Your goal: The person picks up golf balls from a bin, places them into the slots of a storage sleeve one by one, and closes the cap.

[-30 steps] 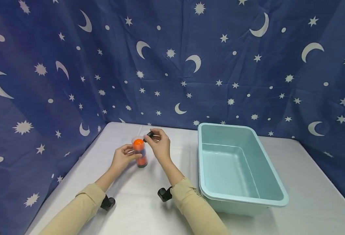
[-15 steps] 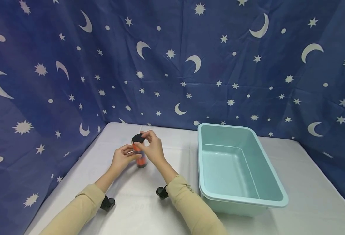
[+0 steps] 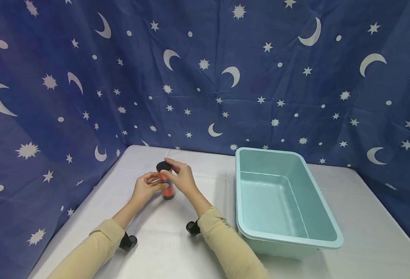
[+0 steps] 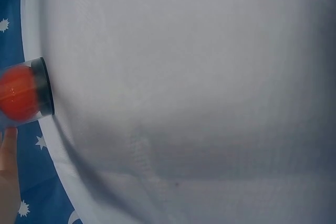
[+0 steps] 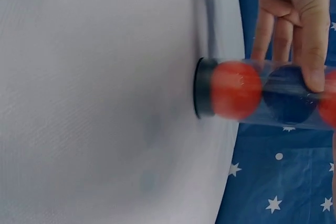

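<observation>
A clear plastic tube stands upright on the white table, with balls stacked inside it. The right wrist view shows an orange ball at its black base, a dark blue ball in the middle and another orange one above. My left hand grips the tube's side between thumb and fingers. A black round lid sits at the tube's top, and my right hand pinches it by the edge. The left wrist view catches only the tube's lower end and a bit of finger.
To the right of the hands stands a pale blue-green plastic basin. A dark blue cloth with moons and stars hangs behind and to the left of the white table.
My right hand has brought the black lid left from beside the tube onto its mouth, covering the top orange ball. My left hand keeps its grip on the tube.
</observation>
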Demonstrator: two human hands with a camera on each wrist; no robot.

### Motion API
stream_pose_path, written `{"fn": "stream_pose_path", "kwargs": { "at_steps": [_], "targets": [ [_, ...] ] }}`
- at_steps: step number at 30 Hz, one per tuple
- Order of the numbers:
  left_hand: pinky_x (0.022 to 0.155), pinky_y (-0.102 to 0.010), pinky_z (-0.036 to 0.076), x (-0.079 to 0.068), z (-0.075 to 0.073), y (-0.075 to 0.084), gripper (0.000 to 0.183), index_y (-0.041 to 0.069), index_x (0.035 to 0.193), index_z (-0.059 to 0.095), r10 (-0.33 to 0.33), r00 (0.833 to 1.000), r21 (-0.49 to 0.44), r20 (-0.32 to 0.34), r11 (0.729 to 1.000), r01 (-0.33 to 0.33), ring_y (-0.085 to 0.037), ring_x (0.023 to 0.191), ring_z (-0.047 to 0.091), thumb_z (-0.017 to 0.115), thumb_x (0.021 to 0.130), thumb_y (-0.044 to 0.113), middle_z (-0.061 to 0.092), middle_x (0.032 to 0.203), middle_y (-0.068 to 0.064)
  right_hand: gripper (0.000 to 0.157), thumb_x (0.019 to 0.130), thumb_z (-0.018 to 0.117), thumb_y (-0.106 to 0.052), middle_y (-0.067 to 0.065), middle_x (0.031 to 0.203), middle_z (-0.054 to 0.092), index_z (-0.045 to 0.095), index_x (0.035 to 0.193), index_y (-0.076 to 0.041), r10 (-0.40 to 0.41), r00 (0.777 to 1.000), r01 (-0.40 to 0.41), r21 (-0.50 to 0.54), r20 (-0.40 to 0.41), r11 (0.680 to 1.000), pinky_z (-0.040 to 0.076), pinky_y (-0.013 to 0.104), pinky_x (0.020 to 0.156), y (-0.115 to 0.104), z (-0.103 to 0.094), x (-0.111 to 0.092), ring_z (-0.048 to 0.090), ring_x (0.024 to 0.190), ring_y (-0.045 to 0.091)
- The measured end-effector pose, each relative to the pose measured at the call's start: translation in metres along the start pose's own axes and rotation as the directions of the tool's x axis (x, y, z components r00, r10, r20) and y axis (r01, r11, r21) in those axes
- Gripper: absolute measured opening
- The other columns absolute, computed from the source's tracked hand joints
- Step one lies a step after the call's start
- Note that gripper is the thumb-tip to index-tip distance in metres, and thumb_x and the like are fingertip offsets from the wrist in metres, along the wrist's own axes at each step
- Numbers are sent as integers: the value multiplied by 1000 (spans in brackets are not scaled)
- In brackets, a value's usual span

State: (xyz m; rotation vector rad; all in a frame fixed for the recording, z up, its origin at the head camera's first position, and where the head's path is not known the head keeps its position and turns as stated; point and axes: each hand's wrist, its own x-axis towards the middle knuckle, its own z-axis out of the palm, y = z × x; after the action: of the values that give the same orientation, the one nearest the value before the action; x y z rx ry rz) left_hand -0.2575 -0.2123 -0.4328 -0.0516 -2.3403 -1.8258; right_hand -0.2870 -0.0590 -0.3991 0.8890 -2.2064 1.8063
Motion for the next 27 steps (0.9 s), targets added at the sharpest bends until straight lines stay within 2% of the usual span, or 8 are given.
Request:
{"fn": "stream_pose_path", "kwargs": {
  "at_steps": [4,10,13,15,20,22,24,27],
  "targets": [
    [82,-17,53,-1,0,1,44,-10,115,57,12,1000,-4,-8,1000,-12,-17,101,67,75,78,2,60,121,-28,41,86,66,-7,23,130,55,57,123,8,-27,999,26,31,22,999,42,36,103,2,-1,1,49,127,30],
    [84,-16,52,0,0,-1,43,-9,114,58,24,1000,-10,-4,1000,-24,5,91,63,76,77,4,60,121,-26,31,88,66,-12,18,130,58,66,115,3,-39,998,40,-22,41,999,44,35,103,4,-2,2,50,127,25],
    [84,-15,52,1,0,-2,44,-9,114,58,24,1000,-6,0,1000,-24,10,88,61,76,77,4,60,122,-27,29,87,66,-12,18,130,58,67,113,2,-46,999,46,-19,29,999,46,35,100,6,-1,1,51,126,23],
    [83,-15,52,1,1,-2,44,-9,114,57,32,999,-13,1,999,-32,10,87,61,76,77,3,59,122,-28,29,87,66,-11,20,129,57,67,112,3,-57,998,57,-12,18,998,50,39,95,6,-1,1,52,125,25],
    [81,-15,53,2,2,-2,44,-10,115,56,48,999,-16,9,999,-48,7,86,63,75,77,3,60,120,-28,26,87,64,-3,26,127,56,65,110,10,-63,998,63,16,18,998,46,43,99,-10,-6,-4,50,125,33],
    [81,-15,53,2,2,-2,45,-10,115,56,49,999,-11,11,999,-49,7,87,62,75,77,4,60,120,-28,26,86,64,0,26,127,56,64,109,13,-56,998,55,26,31,998,42,43,103,-19,-9,-6,49,125,35],
    [81,-14,52,1,1,-2,45,-11,115,56,47,999,-1,11,999,-47,8,87,62,75,78,4,61,119,-27,26,86,64,1,27,126,57,64,109,14,-50,998,49,16,43,999,42,41,103,-25,-10,-7,50,125,36],
    [81,-13,52,0,1,-1,43,-9,115,56,41,999,17,4,999,-41,5,89,63,75,78,4,61,119,-27,27,86,65,-2,24,128,57,65,111,11,-27,999,27,17,46,999,42,37,104,-17,-7,-5,49,127,32]
  ]
}}
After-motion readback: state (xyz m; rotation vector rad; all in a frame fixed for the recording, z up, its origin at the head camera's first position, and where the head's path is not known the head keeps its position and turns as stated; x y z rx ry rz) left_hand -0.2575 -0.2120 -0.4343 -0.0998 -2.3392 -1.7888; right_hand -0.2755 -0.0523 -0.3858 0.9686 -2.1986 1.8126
